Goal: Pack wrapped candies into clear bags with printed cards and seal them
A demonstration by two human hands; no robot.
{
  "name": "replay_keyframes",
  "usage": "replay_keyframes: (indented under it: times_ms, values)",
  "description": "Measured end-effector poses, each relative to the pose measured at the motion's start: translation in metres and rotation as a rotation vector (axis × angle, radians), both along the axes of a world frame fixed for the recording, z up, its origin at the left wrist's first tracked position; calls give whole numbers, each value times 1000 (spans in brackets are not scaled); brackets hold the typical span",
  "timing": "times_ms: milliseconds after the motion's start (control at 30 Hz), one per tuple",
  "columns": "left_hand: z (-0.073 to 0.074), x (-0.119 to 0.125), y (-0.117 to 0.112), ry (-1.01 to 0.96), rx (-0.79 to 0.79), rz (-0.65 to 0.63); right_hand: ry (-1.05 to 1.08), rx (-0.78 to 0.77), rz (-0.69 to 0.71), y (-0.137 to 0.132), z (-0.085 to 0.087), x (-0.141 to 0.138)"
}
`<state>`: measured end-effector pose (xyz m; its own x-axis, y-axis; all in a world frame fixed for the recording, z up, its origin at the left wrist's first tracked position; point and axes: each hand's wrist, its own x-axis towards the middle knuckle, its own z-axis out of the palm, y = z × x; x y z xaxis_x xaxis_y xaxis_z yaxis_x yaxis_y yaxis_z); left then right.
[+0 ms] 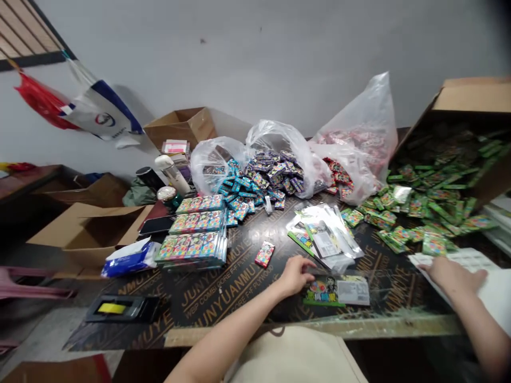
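Observation:
My left hand (296, 275) has thumb and fingers closed on the left end of a flat printed pouch (337, 291), green-edged with a pale panel, lying near the table's front edge. My right hand (453, 276) lies over white sheets (475, 258) with faint rows of labels, fingers stretched and thumb apart. Just beyond its fingertips is a small green candy pack (434, 243). More pouches (325, 236) are piled behind the left hand. A single red-and-white pack (264, 254) lies to that hand's left.
Stacked multicoloured packs (194, 246) stand at left. Clear bags hold blue packs (239, 186), purple packs (275, 170) and red packs (339, 174). Green packs spill from a carton (477, 96) at right. A black tape dispenser (122, 308), phone (156, 225) and open carton (99, 234) are at far left.

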<state>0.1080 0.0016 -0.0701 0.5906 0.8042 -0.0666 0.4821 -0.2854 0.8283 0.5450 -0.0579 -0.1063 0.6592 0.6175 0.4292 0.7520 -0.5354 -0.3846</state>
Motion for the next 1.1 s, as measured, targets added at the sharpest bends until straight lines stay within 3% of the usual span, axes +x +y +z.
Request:
replay_keyframes:
  times_ms: [133, 267, 400, 500, 600, 667, 733, 833, 900, 967, 1100]
  values:
    - [17, 1, 22, -45, 80, 131, 83, -324, -154, -1, 4, -10]
    - [28, -6, 22, -54, 192, 157, 50, -390, -140, -1, 11, -21]
    - [28, -14, 8, -51, 200, 112, 24, -421, -135, -5, 11, -22]
    - [29, -17, 1, -110, 123, 111, 14, -386, -162, -7, 16, -27]
    - [36, -18, -1, -251, -64, 135, -58, -105, -192, -6, 33, -56]
    - [43, -15, -1, -382, -304, 155, -171, 118, -50, -2, 47, -96]
    - [50, -11, -2, -513, -600, 167, -240, 213, 304, 1, 60, -152]
    - [53, -5, -4, -677, -920, 211, -266, 122, 984, 2, 75, -240]
    - [51, -6, -4, -801, -938, 337, -235, 77, 1256, 1, 82, -284]
    - [50, -13, -2, -897, -883, 471, -152, 88, 1326, -1, 86, -305]
    - [55, -41, 5, -839, -881, 499, 280, 170, 976, 4, 90, -303]
